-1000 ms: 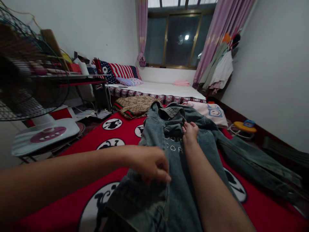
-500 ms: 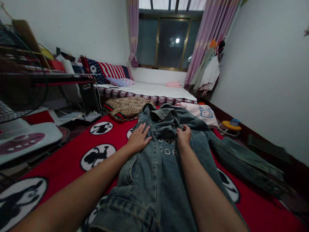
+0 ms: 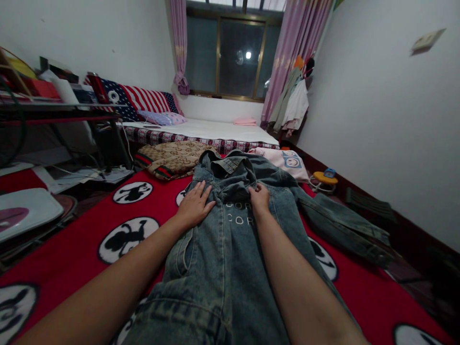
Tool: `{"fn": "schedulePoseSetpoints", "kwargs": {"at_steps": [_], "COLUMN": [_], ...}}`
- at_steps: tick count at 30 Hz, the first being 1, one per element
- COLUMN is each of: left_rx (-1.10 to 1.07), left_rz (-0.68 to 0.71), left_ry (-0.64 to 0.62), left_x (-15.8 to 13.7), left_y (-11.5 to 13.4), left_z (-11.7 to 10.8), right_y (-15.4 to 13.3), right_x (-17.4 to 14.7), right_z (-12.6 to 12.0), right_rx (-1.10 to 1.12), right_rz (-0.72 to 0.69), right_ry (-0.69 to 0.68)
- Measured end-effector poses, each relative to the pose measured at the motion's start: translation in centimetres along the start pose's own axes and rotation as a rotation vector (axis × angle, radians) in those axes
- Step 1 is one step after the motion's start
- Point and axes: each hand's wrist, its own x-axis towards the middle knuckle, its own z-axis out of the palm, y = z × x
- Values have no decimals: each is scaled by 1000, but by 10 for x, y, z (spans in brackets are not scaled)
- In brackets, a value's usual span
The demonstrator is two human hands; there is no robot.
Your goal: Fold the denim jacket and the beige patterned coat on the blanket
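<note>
A blue-green denim jacket (image 3: 212, 258) lies spread on a red blanket (image 3: 75, 239) with black-and-white round prints. Its collar points away from me and one sleeve reaches out to the right. White stitched letters run across the chest, partly covered by my right wrist. My left hand (image 3: 196, 205) rests flat on the jacket's left chest, fingers spread. On the other side of the front opening, my right hand (image 3: 259, 197) pinches the edge of the denim between thumb and fingers.
Beyond the collar lie a brown patterned garment (image 3: 176, 158) and a pink garment (image 3: 283, 163). A white-topped bed (image 3: 208, 130) stands by the window. At left are a cluttered desk (image 3: 61, 115) and a fan base (image 3: 28, 213); a yellow stool (image 3: 325, 178) stands at right.
The whole view has shifted, so everything sits further left in the picture. Both hands keep their places on the jacket, with the right still pinching the denim.
</note>
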Motion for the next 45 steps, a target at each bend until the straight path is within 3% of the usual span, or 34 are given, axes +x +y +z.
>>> {"fn": "schedulePoseSetpoints", "kwargs": {"at_steps": [45], "left_rx": [-3], "left_rz": [1], "left_ry": [4], "left_x": [-1], "left_y": [0], "left_z": [0], "right_y": [0], "right_x": [-4], "right_z": [-3], "right_rx": [42], "right_rz": [28], "right_ry": [-27]}}
